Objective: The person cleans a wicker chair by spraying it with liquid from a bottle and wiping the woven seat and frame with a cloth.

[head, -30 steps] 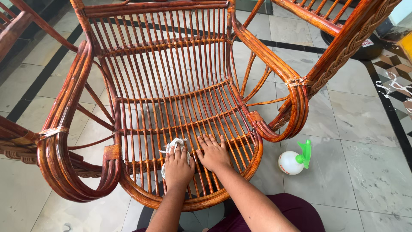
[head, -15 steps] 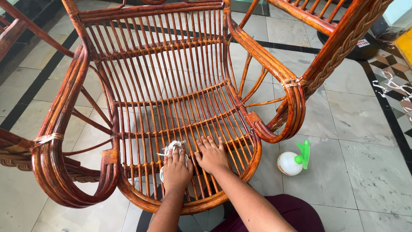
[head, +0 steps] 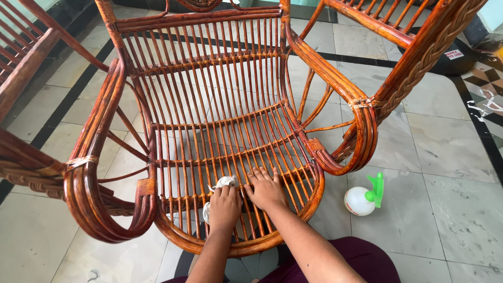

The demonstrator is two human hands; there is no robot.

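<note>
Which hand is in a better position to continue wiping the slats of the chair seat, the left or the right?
Probably the left. The left hand already presses the white cloth onto the seat slats of the cane chair. The right hand lies flat on the slats beside it, holding nothing.

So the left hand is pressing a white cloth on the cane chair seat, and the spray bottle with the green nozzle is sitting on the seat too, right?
Not quite. The left hand does press the white cloth on the cane chair seat, but the spray bottle with the green nozzle lies on the tiled floor beside the chair's right front, as the head view shows.
</note>
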